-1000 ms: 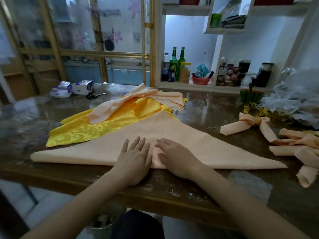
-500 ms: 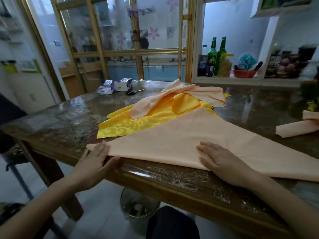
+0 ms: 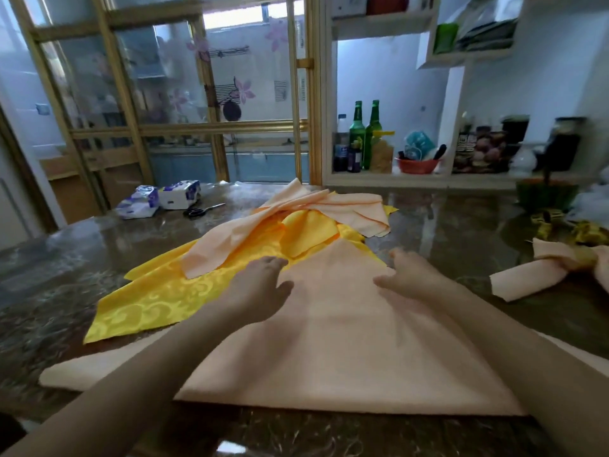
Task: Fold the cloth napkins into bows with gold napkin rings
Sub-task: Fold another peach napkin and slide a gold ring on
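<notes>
Both hands, left [image 3: 255,285] and right [image 3: 412,275], lay flat and apart near the apex of the peach triangular cloth napkin [image 3: 339,351]; its long folded edge ran along the dark marble desk [image 3: 461,219] front.

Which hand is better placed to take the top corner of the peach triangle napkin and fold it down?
Probably the right hand: its fingers reach the peach napkin edge just beside the apex. The left hand lies lower, near the yellow cloth.
</notes>
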Demonstrator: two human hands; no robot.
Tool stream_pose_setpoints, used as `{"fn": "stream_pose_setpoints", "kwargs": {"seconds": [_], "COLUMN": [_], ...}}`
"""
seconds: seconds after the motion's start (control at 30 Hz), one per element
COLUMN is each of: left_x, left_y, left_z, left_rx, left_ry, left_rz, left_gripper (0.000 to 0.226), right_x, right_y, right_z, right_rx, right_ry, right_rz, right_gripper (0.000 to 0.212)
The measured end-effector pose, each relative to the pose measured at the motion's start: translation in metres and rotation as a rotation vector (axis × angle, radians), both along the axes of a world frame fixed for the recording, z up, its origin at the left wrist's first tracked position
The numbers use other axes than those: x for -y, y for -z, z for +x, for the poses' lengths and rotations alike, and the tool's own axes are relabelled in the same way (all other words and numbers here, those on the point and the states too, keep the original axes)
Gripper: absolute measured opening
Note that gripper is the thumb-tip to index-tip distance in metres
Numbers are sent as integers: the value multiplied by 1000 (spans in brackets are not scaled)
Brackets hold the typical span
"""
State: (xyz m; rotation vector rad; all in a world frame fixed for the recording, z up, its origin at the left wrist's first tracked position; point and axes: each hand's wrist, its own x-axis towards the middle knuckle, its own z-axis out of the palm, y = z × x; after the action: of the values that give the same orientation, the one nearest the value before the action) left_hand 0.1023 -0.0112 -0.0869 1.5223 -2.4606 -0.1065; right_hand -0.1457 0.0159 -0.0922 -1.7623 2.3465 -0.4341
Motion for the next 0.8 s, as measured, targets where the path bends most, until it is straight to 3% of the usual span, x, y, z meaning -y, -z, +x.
{"fn": "stream_pose_setpoints", "kwargs": {"seconds": [0.07, 0.2, 0.33, 0.5, 0.63, 0.73, 0.8], "left_x": [23, 53, 66, 89, 99, 100, 99], "left_y": [3, 11, 1, -9, -3, -6, -9], "left_z": [-28, -57, -69, -69, -71, -70, -69], "left_rx": [47, 126, 34, -213, -282, -344, -331], "left_ry": [-5, -88, -115, -169, -163, -165, -169], "left_rz": [104, 190, 242, 494, 504, 506, 526], "left_gripper": [49, 48, 58, 32, 17, 22, 25], "right_x": [9, 21, 24, 30, 31, 29, 30], "right_y": [-2, -1, 5, 7, 2, -4, -4], "right_z": [-7, -22, -27, -31, -35, -36, -37], "right_rx": [47, 292, 443, 483, 501, 482, 457], "right_ry": [64, 106, -11, -48, -57, -67, -53], "right_rz": [41, 63, -27, -121, -51, 0, 6], "right_gripper": [78, 69, 30, 21, 21, 13, 19]}}
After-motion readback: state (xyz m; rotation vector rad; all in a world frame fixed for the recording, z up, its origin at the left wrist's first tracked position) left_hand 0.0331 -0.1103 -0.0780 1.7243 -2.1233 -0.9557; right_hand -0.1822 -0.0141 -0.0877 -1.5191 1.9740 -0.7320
